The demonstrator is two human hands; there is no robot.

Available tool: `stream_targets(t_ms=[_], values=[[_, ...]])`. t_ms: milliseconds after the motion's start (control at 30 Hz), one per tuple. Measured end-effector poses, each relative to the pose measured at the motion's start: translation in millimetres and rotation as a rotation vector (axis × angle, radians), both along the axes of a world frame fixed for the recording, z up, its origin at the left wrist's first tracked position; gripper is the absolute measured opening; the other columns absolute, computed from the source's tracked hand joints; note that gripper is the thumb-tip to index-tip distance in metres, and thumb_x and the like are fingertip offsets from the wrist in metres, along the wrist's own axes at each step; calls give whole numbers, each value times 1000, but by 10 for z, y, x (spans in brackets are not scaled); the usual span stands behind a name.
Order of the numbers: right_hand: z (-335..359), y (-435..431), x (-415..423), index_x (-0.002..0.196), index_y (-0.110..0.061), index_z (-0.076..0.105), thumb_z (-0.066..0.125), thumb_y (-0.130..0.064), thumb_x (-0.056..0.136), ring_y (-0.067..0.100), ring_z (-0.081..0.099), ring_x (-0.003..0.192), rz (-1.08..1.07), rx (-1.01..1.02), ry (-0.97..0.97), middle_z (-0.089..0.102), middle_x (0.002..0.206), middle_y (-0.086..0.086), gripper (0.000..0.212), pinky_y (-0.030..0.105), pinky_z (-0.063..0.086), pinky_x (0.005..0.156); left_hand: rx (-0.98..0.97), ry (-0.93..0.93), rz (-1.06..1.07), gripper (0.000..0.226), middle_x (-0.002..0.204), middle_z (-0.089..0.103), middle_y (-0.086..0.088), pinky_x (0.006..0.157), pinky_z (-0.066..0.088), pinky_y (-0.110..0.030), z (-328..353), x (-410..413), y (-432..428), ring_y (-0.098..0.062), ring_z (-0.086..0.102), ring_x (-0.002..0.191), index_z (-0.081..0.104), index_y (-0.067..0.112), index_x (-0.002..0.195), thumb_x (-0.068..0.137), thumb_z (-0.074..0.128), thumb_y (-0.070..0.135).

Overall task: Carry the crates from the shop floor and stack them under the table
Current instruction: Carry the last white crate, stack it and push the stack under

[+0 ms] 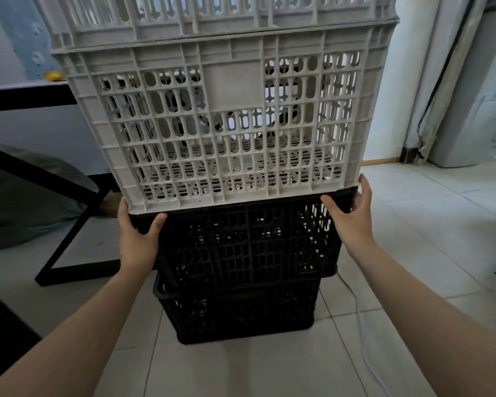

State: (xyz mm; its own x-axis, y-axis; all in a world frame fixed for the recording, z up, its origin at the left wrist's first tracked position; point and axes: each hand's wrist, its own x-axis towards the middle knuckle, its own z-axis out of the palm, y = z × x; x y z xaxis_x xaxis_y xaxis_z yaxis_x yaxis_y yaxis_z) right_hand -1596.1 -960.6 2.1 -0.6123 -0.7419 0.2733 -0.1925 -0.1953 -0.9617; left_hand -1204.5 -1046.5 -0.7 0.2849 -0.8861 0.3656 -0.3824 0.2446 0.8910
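Observation:
A stack of crates stands on the tiled floor in front of me. At the bottom is a black crate (241,313) with a second black crate (246,245) set into it. A white slatted crate (232,81) rests on those, and another white crate (212,21) tops the stack at the frame's upper edge. My left hand (136,239) holds the upper black crate's left corner just under the white crate, thumb on the front face. My right hand (352,219) holds its right corner, thumb on the front and fingers reaching up the side.
A black-framed table (26,96) stands at the left, its angled leg (78,224) close to the stack, with a grey-green bag (26,196) beneath it and a yellow object (53,75) on top. A white cable (361,325) trails across the floor on the right. A white appliance (470,110) stands far right.

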Motion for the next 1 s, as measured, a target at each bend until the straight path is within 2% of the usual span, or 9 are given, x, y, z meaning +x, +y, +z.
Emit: stream_targets(t_ms=[100, 200, 333, 433, 567, 667, 800, 900, 1000], values=[[-28, -26, 9, 138, -58, 17, 77, -57, 65, 8, 39, 136, 5, -2, -45, 41, 149, -13, 95, 38, 34, 111, 1, 5, -17, 86, 156, 32, 7, 109, 31, -32, 40, 2, 20, -17, 30, 144, 14, 33, 153, 84, 66, 47], [-104, -49, 43, 137, -44, 32, 77, -54, 67, 3, 51, 122, -9, -17, -90, 54, 131, -22, 84, 31, 40, 102, 43, 69, -7, 81, 152, 40, 4, 104, 36, -30, 45, -61, 71, -18, 38, 138, 21, 30, 152, 86, 62, 50], [-373, 11, 105, 134, -44, 33, 66, -33, 87, 4, 49, 115, 4, 1, 89, 49, 114, -33, 59, 22, 37, 93, 58, 0, 89, 51, 136, 56, 4, 90, 46, -35, -174, -161, 239, -20, 55, 122, 36, 27, 142, 96, 44, 48], [-636, 19, 38, 137, -39, 31, 57, -25, 94, 5, 48, 118, 10, 3, 185, 50, 124, -21, 52, 31, 39, 99, 20, -102, 123, 39, 127, 57, 9, 80, 44, -31, -490, -183, 328, -13, 57, 109, 38, 29, 139, 101, 37, 34], [-969, -17, 10, 128, -46, 34, 54, -51, 90, 4, 51, 119, 60, 63, 78, 50, 125, -21, 43, 30, 40, 98, 209, -95, 140, 40, 133, 56, -5, 95, 45, -40, -1259, -168, 406, -28, 53, 122, 44, 17, 140, 101, 36, 24], [-1084, -70, 2, 132, -46, 32, 52, -66, 81, -10, 48, 116, 75, 73, -17, 47, 122, -32, 58, 21, 38, 94, 359, -75, 118, 50, 137, 52, -1, 93, 44, -41, -1747, -140, 503, -34, 53, 122, 29, 25, 148, 100, 40, 22], [-1214, -164, -41, 144, -32, 21, 49, -80, 63, 12, 43, 120, 122, 237, -208, 39, 131, -11, 98, 32, 34, 98, 529, -20, 228, 75, 159, 22, -19, 117, 22, -41, -1848, 48, 234, -33, 23, 146, 15, 3, 153, 94, 55, 24], [-1287, -193, -70, 149, -33, 11, 45, -92, 53, 8, 33, 120, 113, 275, -172, 24, 130, -18, 117, 31, 28, 100, 484, 177, 171, 61, 146, 43, -17, 110, 35, -45, -1860, -24, 28, -37, 42, 134, 33, 10, 146, 90, 55, 21], [-1473, -198, -76, 149, -27, 11, 40, -88, 59, 7, 31, 120, 93, 325, -90, 24, 129, -15, 113, 28, 26, 100, 421, 189, 180, 59, 155, 26, -18, 117, 25, -45, -1961, -155, -28, -33, 30, 142, 27, 3, 148, 93, 43, 15]])
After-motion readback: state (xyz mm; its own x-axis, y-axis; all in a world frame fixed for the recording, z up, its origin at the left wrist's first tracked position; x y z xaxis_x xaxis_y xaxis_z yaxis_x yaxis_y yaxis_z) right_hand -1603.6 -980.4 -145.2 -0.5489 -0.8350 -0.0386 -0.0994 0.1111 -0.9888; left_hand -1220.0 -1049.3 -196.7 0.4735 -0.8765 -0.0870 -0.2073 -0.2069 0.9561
